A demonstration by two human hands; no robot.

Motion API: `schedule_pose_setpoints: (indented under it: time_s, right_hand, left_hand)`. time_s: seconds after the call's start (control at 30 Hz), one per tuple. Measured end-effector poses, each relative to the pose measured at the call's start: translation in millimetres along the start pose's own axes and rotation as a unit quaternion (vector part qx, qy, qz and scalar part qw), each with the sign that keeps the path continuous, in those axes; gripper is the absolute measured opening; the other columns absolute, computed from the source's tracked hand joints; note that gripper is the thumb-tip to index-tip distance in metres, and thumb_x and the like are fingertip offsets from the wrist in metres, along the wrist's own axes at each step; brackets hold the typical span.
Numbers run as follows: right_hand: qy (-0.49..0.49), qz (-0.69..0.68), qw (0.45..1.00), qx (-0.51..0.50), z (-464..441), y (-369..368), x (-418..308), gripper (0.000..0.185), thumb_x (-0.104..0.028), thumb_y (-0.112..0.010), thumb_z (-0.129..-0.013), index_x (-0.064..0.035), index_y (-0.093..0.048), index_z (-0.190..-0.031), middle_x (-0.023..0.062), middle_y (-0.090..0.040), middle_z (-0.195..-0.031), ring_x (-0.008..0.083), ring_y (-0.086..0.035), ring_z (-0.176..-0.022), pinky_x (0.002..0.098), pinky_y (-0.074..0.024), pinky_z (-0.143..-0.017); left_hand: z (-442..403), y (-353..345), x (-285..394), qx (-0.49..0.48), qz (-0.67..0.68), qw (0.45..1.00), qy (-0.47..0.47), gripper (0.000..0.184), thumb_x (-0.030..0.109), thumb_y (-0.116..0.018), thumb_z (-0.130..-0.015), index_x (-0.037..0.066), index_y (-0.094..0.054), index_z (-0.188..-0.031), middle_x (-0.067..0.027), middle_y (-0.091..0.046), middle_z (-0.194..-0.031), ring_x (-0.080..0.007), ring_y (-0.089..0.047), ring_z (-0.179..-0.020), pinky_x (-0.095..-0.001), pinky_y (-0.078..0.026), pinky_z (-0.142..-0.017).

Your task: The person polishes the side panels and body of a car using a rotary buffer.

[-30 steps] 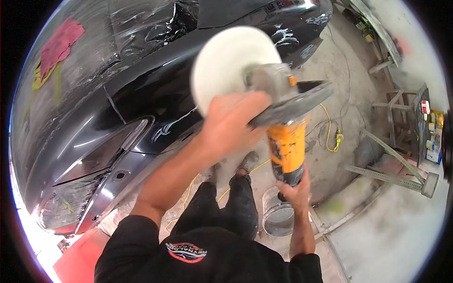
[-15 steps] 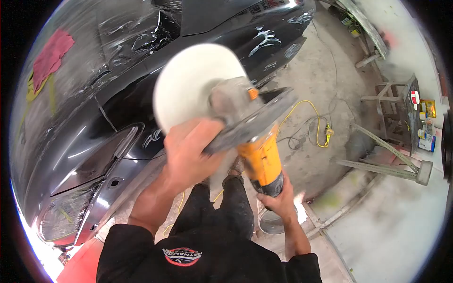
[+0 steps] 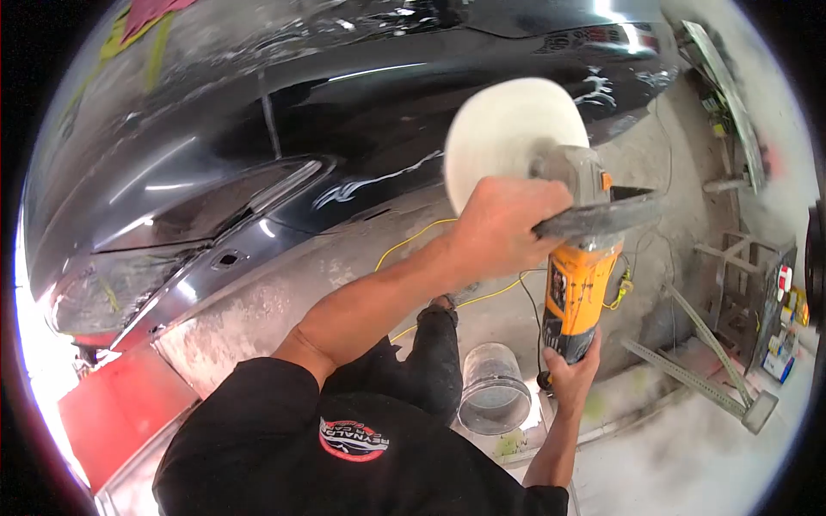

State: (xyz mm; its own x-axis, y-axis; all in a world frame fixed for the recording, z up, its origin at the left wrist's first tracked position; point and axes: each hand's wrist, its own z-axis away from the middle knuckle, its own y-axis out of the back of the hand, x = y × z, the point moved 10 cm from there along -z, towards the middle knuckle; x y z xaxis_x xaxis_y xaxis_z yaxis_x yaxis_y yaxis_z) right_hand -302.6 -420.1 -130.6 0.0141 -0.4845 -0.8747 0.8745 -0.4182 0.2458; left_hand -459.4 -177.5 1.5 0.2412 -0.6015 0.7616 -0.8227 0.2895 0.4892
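An orange and black polisher (image 3: 578,288) is held up in front of me, its big round white pad (image 3: 508,129) blurred and overlapping the car from this angle. My left hand (image 3: 509,222) is closed around the black loop handle (image 3: 602,217) near the polisher's head. Lower down, my right hand (image 3: 575,371) grips the black rear end of its body. Behind the pad lies the glossy black car (image 3: 361,103), with white smears (image 3: 370,182) streaked on its side. Whether the pad touches the paint, I cannot tell.
A clear bucket (image 3: 495,396) stands on the floor by my legs. The yellow cord (image 3: 490,297) runs across the concrete. To the right are a dark stool (image 3: 740,275) holding small containers and a metal stand (image 3: 688,370). A pink cloth (image 3: 151,13) lies on the car.
The polisher and both hands have shifted right in view, and the pad now sits farther right along the car. My view has turned too, bringing the bucket into fuller sight.
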Motion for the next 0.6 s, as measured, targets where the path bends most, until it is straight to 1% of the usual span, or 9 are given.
schedule_pose_setpoints:
  time_s: [0.07,0.1,0.2,0.23,0.27,0.33,0.37,0.5,0.6]
  right_hand:
    - [0.004,0.005,1.0,-0.017,20,-15,11,0.088,-0.009,-0.079,-0.063,0.0032,-0.042,-0.142,0.0124,-0.065,-0.117,0.0184,-0.063,-0.102,0.0319,-0.0494,-0.093]
    - [-0.016,0.035,0.999,-0.017,31,-25,19,0.092,-0.011,-0.081,-0.061,0.0032,-0.041,-0.143,0.0146,-0.066,-0.117,0.0197,-0.063,-0.103,0.0332,-0.0495,-0.094]
    - [-0.014,0.03,0.999,-0.03,63,-56,26,0.096,-0.012,-0.083,-0.059,0.003,-0.041,-0.144,0.0157,-0.067,-0.114,0.0209,-0.065,-0.102,0.034,-0.0498,-0.094]
    - [0.017,0.041,0.999,-0.031,72,-66,28,0.098,-0.012,-0.084,-0.059,0.0026,-0.04,-0.144,0.0158,-0.067,-0.114,0.0223,-0.065,-0.102,0.0348,-0.0498,-0.094]
    - [0.013,0.041,0.999,-0.034,82,-75,32,0.098,-0.013,-0.084,-0.059,0.0025,-0.04,-0.145,0.0158,-0.067,-0.115,0.0225,-0.065,-0.103,0.0352,-0.0496,-0.095]
    - [0.007,0.039,0.999,-0.036,101,-92,37,0.098,-0.013,-0.084,-0.059,0.0023,-0.04,-0.145,0.0157,-0.066,-0.116,0.0229,-0.065,-0.105,0.0361,-0.0492,-0.096]
    - [-0.017,0.051,0.998,-0.034,111,-98,50,0.1,-0.013,-0.085,-0.059,0.0016,-0.038,-0.146,0.0164,-0.064,-0.12,0.0236,-0.063,-0.11,0.0372,-0.0477,-0.099]
    - [0.005,0.048,0.997,-0.057,137,-137,51,0.103,-0.012,-0.086,-0.059,0.0017,-0.036,-0.147,0.0169,-0.059,-0.128,0.0252,-0.059,-0.116,0.0375,-0.0456,-0.102]
    - [0.001,0.039,0.997,-0.065,154,-158,58,0.101,-0.009,-0.085,-0.059,0.0021,-0.036,-0.147,0.0163,-0.06,-0.128,0.0247,-0.06,-0.115,0.0378,-0.0456,-0.102]
  left_hand:
    - [25,25,6,0.001,-0.018,1.0,-0.01,0.023,0.005,-0.08,-0.067,0.009,-0.068,-0.086,-0.0107,-0.06,-0.069,-0.0306,-0.063,-0.062,-0.037,-0.048,-0.055]
    - [40,41,7,0.009,-0.014,1.0,-0.013,0.024,0.004,-0.081,-0.065,0.009,-0.068,-0.085,-0.0101,-0.06,-0.069,-0.0303,-0.063,-0.061,-0.0374,-0.049,-0.056]
    - [80,76,9,0.016,-0.003,1.0,-0.023,0.028,0.002,-0.083,-0.06,0.008,-0.069,-0.084,-0.0075,-0.06,-0.068,-0.0285,-0.062,-0.061,-0.0374,-0.047,-0.055]
    - [91,86,9,0.009,-0.002,1.0,-0.022,0.029,0.002,-0.083,-0.059,0.008,-0.069,-0.083,-0.0073,-0.06,-0.068,-0.0281,-0.062,-0.06,-0.0373,-0.047,-0.054]
    - [101,95,10,0.001,0.0,1.0,-0.02,0.03,0.002,-0.084,-0.059,0.008,-0.068,-0.083,-0.0071,-0.06,-0.068,-0.0278,-0.061,-0.06,-0.0371,-0.046,-0.053]
    - [121,111,12,0.01,0.007,0.999,-0.036,0.03,0.003,-0.081,-0.06,0.008,-0.062,-0.083,-0.0073,-0.055,-0.067,-0.0282,-0.057,-0.058,-0.0378,-0.045,-0.053]
    - [130,118,12,0.012,0.011,0.999,-0.044,0.031,0.003,-0.08,-0.061,0.008,-0.059,-0.083,-0.0074,-0.053,-0.067,-0.0285,-0.055,-0.058,-0.0382,-0.044,-0.052]
    - [161,149,12,0.014,0.015,0.999,-0.05,0.031,0.001,-0.079,-0.06,0.007,-0.058,-0.082,-0.0063,-0.051,-0.065,-0.0276,-0.054,-0.055,-0.0379,-0.043,-0.051]
    - [183,167,12,0.021,0.003,0.998,-0.055,0.029,0.0,-0.079,-0.059,0.006,-0.059,-0.08,-0.0062,-0.05,-0.063,-0.0273,-0.053,-0.054,-0.0383,-0.042,-0.05]
